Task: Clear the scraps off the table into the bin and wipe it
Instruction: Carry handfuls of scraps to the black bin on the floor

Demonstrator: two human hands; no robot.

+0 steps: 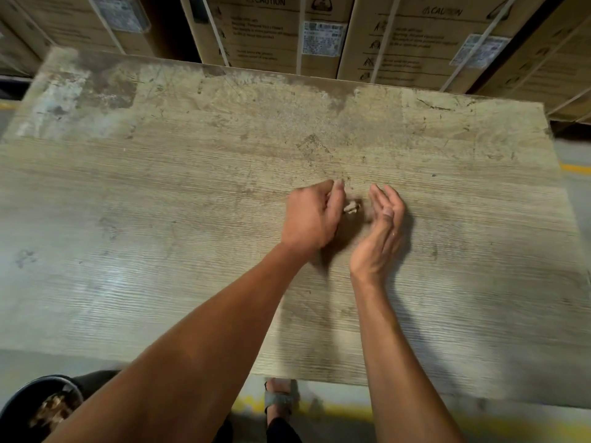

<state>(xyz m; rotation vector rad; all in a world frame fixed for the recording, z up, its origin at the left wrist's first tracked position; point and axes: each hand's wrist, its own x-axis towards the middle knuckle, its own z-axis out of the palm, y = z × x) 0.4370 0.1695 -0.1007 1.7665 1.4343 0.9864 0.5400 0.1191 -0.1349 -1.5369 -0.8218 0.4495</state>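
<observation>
A worn wooden table (192, 193) fills the view. Near its middle lies a small pile of pale scraps (351, 207) between my two hands. My left hand (311, 215) has curled fingers that hold scraps at its fingertips, right beside the pile. My right hand (382, 225) stands on its edge just right of the scraps, cupped and relaxed, palm facing left. A dark bin (38, 407) with brown scraps inside sits on the floor at the lower left, below the table's near edge.
Stacked cardboard boxes (265, 33) with caution labels stand right behind the table's far edge. My sandalled foot (279, 398) shows under the near edge, on a floor with a yellow line (335, 410). Fine specks (343, 180) dot the wood above the hands.
</observation>
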